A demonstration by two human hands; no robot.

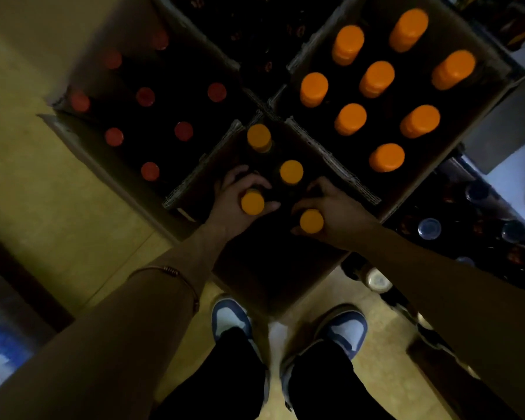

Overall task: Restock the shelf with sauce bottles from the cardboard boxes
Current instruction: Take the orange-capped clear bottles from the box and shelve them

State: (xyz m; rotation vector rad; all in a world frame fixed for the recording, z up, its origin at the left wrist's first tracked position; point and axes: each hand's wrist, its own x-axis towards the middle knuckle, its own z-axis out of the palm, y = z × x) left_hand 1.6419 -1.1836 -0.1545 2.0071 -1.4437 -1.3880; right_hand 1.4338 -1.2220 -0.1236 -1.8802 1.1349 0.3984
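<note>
An open cardboard box (273,286) stands on the floor in front of my feet. My left hand (240,192) grips a dark sauce bottle with an orange cap (252,202) by its neck. My right hand (331,207) grips a second orange-capped bottle (311,221) the same way. Two more orange-capped bottles (291,172) stand in the box just beyond my hands. The bottle bodies are lost in the dark.
A larger box with several big orange-capped bottles (376,78) lies at the far right. A box of several red-capped bottles (145,97) sits at the far left. More bottles (429,228) stand low at the right. My shoes (231,319) are on the tiled floor.
</note>
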